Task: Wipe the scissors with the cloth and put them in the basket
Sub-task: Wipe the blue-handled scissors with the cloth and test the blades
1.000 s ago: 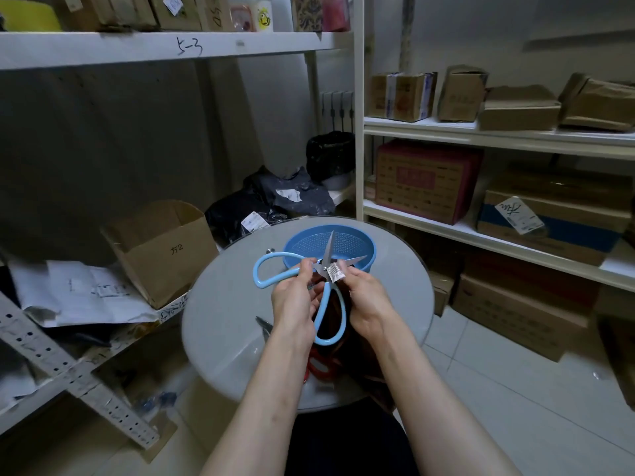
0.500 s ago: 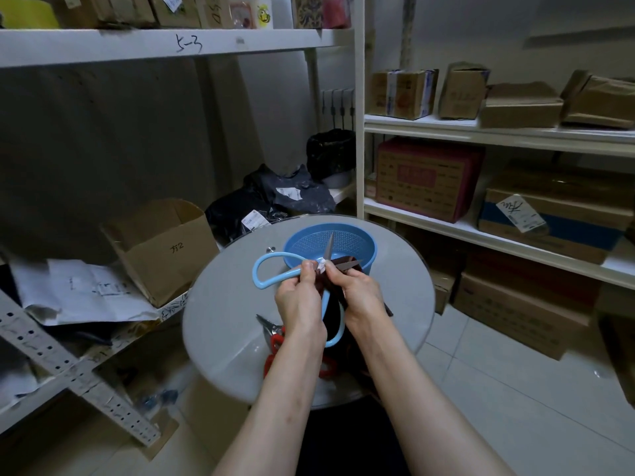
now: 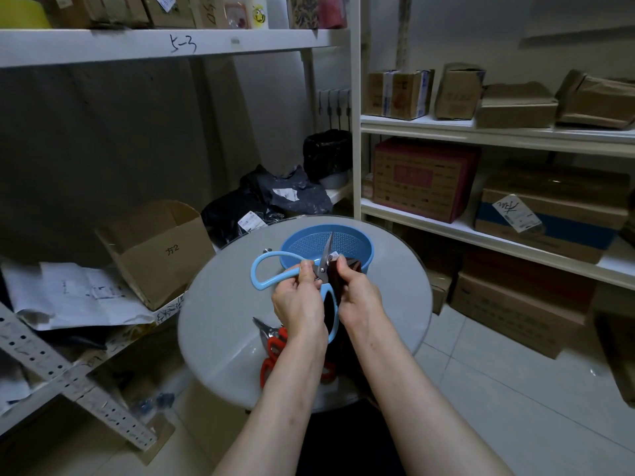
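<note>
Blue-handled scissors (image 3: 322, 269) held above table (image 3: 223, 304) centre | left hand (image 3: 299, 304) gripping near pivot | right hand (image 3: 357, 297) pinching cloth (image 3: 352, 263) against blade | step: wiping | next: lower into basket (image 3: 365, 244) at 12 o'clock

Single view: head-worn wide-angle camera, facing forward and down along both forearms. Round table (image 3: 220, 304) close below frame centre; left hand (image 3: 297, 300) and right hand (image 3: 357, 293) nearest lens. Shelves (image 3: 481, 128) farther back, both sides.
</note>
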